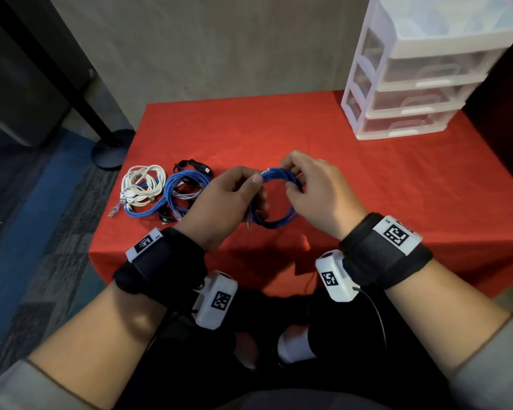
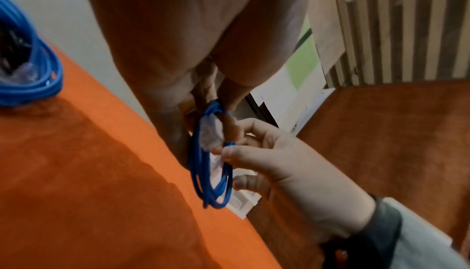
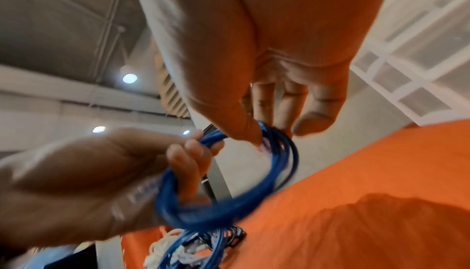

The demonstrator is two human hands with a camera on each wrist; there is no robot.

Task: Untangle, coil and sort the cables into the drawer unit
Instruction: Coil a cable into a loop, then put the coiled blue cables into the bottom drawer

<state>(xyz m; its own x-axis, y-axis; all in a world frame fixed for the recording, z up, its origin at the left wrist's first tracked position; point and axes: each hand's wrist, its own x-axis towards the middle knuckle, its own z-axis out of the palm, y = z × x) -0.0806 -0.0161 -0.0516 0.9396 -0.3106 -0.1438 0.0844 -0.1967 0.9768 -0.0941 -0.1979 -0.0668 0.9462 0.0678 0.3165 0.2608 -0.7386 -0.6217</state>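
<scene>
1. Both hands hold a coiled blue cable (image 1: 274, 199) above the red-covered surface (image 1: 367, 179): the left grip (image 1: 225, 202) curls round one side, the right grip (image 1: 317, 193) pinches the other.
2. More cables (image 1: 160, 190), white, blue and black, lie tangled at the surface's left.
3. At the far right corner stands a white drawer unit (image 1: 421, 72), drawers closed.

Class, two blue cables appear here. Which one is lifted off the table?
The blue coil gripped by both hands, the left hand and right hand. The other blue cable lies among the pile on the red tablecloth.
</scene>
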